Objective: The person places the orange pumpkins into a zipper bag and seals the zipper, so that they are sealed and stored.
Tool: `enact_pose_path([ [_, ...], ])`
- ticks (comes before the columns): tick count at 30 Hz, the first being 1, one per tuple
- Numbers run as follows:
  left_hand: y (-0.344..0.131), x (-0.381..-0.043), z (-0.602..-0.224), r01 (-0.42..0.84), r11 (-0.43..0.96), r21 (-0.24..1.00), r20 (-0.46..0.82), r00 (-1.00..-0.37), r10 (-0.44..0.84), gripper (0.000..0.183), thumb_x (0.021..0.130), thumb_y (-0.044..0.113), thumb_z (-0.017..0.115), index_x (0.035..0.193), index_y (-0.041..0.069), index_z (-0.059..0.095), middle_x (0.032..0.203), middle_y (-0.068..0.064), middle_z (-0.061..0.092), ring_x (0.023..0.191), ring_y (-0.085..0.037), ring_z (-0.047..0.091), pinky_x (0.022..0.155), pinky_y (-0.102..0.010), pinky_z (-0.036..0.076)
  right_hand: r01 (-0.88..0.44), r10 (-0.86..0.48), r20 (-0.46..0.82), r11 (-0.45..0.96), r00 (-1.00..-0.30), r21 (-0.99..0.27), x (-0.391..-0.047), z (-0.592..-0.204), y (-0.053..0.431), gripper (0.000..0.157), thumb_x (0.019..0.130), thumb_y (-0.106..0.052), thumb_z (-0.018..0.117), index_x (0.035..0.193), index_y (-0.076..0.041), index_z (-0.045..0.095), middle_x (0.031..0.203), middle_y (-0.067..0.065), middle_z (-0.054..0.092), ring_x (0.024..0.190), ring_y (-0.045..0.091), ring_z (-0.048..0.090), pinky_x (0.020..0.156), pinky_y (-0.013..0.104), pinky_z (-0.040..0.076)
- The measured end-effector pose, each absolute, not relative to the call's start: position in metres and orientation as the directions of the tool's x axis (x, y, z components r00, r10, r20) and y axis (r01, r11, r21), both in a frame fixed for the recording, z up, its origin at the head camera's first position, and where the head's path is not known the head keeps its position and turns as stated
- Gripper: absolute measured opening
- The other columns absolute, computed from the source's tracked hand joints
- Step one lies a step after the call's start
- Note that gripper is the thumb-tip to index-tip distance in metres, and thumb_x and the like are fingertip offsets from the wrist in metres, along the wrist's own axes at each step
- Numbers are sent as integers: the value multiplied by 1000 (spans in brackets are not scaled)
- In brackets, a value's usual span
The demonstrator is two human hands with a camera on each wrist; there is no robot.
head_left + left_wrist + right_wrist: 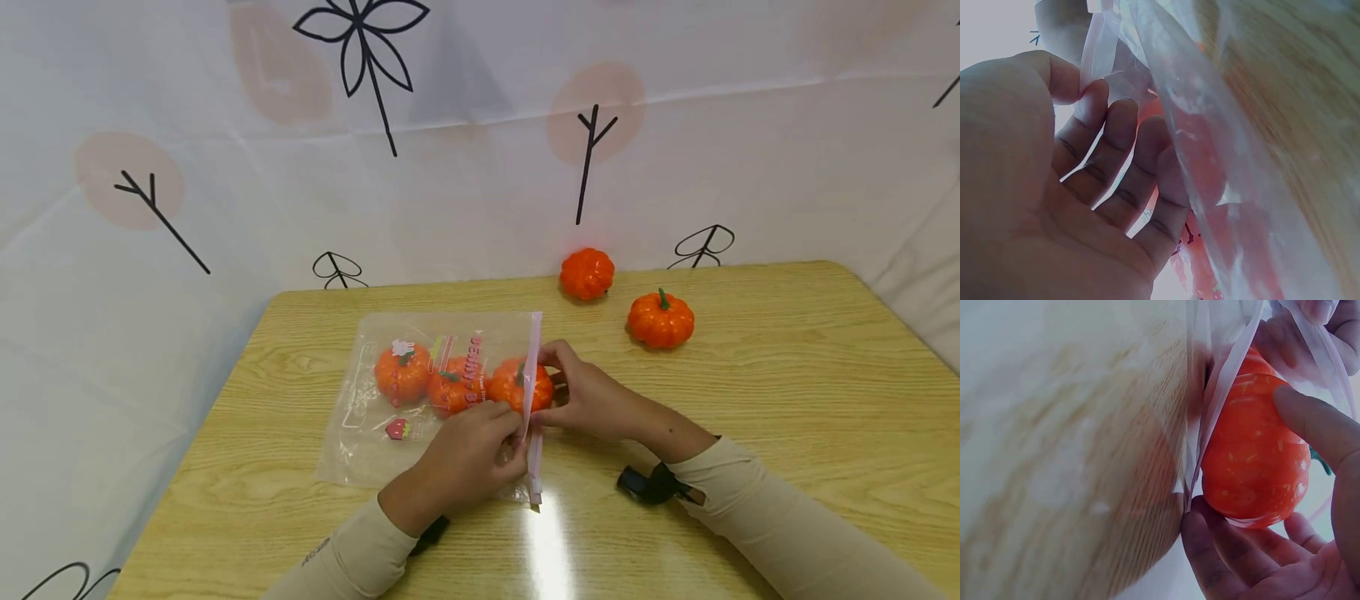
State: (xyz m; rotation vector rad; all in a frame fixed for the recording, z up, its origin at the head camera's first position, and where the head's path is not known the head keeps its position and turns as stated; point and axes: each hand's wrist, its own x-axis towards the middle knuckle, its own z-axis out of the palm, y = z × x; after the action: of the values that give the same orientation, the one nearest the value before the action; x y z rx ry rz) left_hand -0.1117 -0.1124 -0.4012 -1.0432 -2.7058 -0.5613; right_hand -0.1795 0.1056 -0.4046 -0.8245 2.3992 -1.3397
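Observation:
A clear zip bag (352, 454) with pink printing lies on the table, its pink-edged mouth facing right. Two small orange pumpkins, one on the left (399, 379) and one in the middle (448, 396), show through the plastic. My left hand (467, 454) pinches the bag's rim (1099, 50) between thumb and forefinger, the other fingers curled beside the film. At the mouth, my right hand (592, 398) holds a third pumpkin (1254, 450), thumb on one side and fingers around the other. Most of that pumpkin is inside the opening.
Two more orange pumpkins, one at the back edge (587, 273) and one nearer (662, 323), stand on the wooden table (787, 400) to the right of the bag. A patterned white cloth (465, 200) hangs behind the table.

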Motion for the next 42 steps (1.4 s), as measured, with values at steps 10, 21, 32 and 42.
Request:
enact_pose_path([
  [10, -113, -112, -401, 672, 681, 291, 296, -740, 603, 13, 83, 22, 69, 78, 21, 57, 77, 10, 52, 71, -3, 44, 65, -16, 37, -363, -585, 32, 459, -810, -811, -180, -404, 105, 53, 80, -19, 84, 107, -7, 39, 113, 10, 60, 103, 21, 61, 88, 32, 55],
  [21, -113, -112, -401, 671, 676, 304, 293, -741, 604, 13, 84, 22, 69, 78, 21, 57, 77, 10, 52, 72, -3, 44, 66, -17, 37, -351, -598, 39, 415, -801, -839, -180, -406, 105, 51, 82, -18, 83, 104, -8, 39, 114, 13, 58, 114, 30, 65, 93, 38, 56],
  [32, -112, -113, -402, 683, 670, 291, 311, -730, 608, 13, 83, 21, 69, 77, 19, 57, 75, 8, 53, 72, -3, 44, 66, -17, 36, -368, -633, 31, 408, -773, -835, -181, -406, 107, 42, 84, -9, 74, 108, -8, 40, 115, 12, 56, 120, 33, 62, 96, 41, 54],
  [42, -112, -113, -403, 681, 673, 290, 307, -732, 608, 13, 82, 21, 69, 77, 20, 58, 75, 8, 53, 71, -3, 43, 65, -16, 35, -366, -638, 25, 409, -770, -836, -181, -406, 107, 33, 86, 2, 60, 112, -7, 41, 118, 13, 55, 122, 35, 61, 99, 45, 52],
])
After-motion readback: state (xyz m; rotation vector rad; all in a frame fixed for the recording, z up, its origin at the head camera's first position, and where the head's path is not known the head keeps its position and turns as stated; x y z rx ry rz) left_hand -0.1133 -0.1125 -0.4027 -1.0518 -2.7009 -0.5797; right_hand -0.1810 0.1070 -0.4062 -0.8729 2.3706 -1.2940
